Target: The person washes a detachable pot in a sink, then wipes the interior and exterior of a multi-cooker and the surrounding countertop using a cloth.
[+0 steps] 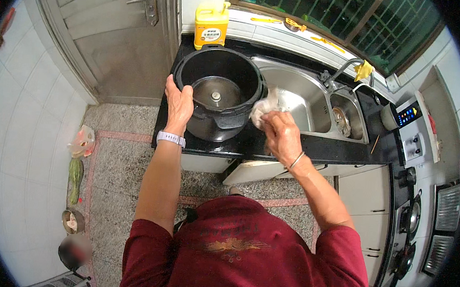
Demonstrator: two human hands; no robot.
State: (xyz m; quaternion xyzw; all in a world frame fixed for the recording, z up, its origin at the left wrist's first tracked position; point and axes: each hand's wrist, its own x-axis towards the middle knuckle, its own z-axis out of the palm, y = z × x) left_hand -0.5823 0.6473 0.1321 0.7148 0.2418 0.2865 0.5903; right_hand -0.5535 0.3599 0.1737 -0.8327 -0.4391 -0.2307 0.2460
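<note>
A black electric pressure cooker body stands upright on the dark countertop, without a lid. Its inside is empty apart from a small round metal knob at the middle of the floor. My left hand grips the cooker's left side just below the rim, thumb toward me, some fingers hidden behind the wall. In my right hand is a crumpled whitish cloth, pinched between the fingers against or close beside the cooker's right side. Whether the cloth touches the wall I cannot tell.
Right of the cooker lies a double steel sink with a tap and a yellow cloth over it. A yellow jug stands behind the cooker. Below the counter a cabinet door hangs ajar. A green gourd lies on the floor at left.
</note>
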